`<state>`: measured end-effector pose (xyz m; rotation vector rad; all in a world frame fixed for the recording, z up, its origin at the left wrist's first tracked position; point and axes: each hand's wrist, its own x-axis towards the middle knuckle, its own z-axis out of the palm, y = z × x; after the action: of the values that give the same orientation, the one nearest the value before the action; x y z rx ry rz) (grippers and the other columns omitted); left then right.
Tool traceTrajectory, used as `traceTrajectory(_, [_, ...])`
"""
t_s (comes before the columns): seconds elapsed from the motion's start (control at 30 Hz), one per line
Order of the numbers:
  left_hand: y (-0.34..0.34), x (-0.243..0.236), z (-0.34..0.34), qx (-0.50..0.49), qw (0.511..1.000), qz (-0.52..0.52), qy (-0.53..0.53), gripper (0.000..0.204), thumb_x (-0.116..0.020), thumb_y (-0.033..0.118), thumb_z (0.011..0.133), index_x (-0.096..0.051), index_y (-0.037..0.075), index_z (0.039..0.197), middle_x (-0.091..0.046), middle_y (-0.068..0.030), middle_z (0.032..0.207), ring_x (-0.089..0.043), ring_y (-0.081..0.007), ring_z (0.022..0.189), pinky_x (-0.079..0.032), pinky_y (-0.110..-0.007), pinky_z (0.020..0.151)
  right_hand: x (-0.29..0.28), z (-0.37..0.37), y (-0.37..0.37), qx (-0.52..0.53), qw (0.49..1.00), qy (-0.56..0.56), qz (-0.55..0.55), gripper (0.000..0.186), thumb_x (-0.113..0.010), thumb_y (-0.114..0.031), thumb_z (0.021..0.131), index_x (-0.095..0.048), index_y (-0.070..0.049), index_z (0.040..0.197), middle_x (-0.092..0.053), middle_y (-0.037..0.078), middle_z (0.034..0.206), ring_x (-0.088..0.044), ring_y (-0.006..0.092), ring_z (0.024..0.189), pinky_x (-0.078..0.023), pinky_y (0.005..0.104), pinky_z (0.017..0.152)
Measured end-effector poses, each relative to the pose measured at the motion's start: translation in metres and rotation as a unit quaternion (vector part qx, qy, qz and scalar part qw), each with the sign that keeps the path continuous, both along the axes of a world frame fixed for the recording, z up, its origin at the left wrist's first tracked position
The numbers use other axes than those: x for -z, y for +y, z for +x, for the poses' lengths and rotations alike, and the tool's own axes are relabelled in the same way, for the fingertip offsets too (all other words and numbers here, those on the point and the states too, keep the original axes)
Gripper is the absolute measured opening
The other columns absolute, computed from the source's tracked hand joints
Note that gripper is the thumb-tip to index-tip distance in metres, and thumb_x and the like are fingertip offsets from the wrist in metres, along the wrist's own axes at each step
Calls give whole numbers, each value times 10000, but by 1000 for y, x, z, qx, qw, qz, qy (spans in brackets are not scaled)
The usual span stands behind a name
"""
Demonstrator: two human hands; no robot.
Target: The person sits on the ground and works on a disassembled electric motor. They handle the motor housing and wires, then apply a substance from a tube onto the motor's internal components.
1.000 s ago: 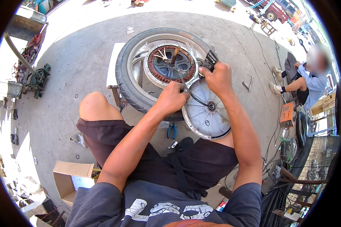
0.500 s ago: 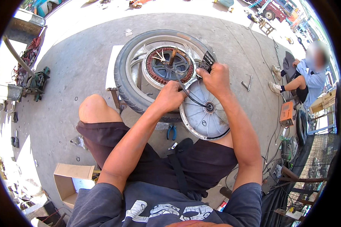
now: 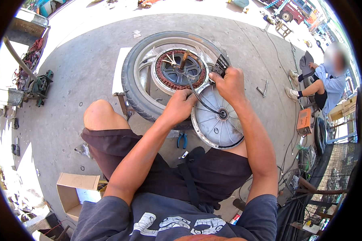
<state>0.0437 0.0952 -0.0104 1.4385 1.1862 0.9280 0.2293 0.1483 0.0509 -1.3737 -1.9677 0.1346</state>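
A spoked motor wheel (image 3: 129,86) with a black tyre lies on its side in front of me. Its hub shows a ring of copper-red windings (image 3: 161,80), a rusty axle (image 3: 184,60) and pale loose wires (image 3: 169,58). The round grey metal hub cover (image 3: 213,130) leans between the wheel and my right thigh, and a black cable (image 3: 203,103) runs from its centre to the hub. My left hand (image 3: 182,106) is closed at the cover's upper left rim, beside the cable. In my right hand (image 3: 231,84) is a black squeeze tube (image 3: 220,66), gripped over the cover's upper edge.
Blue-handled pliers (image 3: 182,140) lie on the floor below the wheel. A white stand (image 3: 120,72) shows under its left side. An open cardboard box (image 3: 68,197) is at lower left. To the right are a metal tool (image 3: 263,88), an orange box (image 3: 304,120) and a seated person (image 3: 332,86).
My left hand has shifted very slightly at the cover's rim. My right hand keeps the tube in nearly the same place. The seated person's hand and the dark item in it have moved a little.
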Motion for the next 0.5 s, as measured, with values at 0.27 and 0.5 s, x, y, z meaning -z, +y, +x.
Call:
traceTrajectory(0.27, [-47,-14,-6,-22,994,-106,-31,305,-615,191,976,-653,-111,963,-658,-78,756,-615,-117,626,-505,-289,553,2,1,0,2,1000,-2,-1,238,-803,-164,723,-673,35,730,-621,234,636,-649,417,625,-484,463,568])
traceTrajectory(0.5, [-49,-11,-2,-5,995,-85,-42,235,-604,123,971,-635,-104,919,-656,-91,730,-652,-140,607,-536,-296,536,3,1,2,-2,1000,1,0,255,-805,-175,721,-666,39,709,-618,236,629,-651,412,619,-484,465,561])
